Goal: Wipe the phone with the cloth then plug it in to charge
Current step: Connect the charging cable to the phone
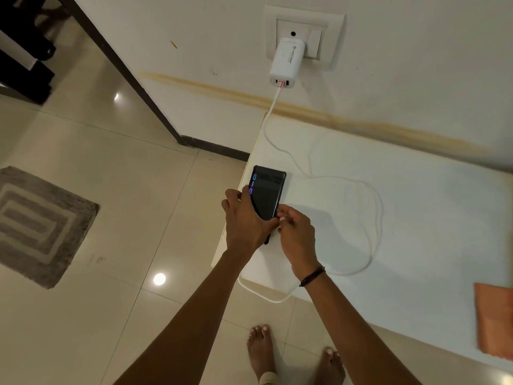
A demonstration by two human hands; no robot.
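A black phone [268,194] with a lit screen is held over the left end of the white counter [416,218]. My left hand [245,220] grips its lower left side. My right hand [295,236] pinches at the phone's bottom end, where the plug of the white cable [373,226] is hidden under my fingers. The cable loops across the counter and hangs off the front edge. It runs up to a white charger [286,62] plugged into the wall socket [305,37]. An orange cloth [494,320] lies flat at the counter's right edge.
The wall stands right behind the counter. Tiled floor lies to the left with a grey mat [39,226] and dark furniture [25,48] at the far left. My bare feet [297,357] stand in front of the counter.
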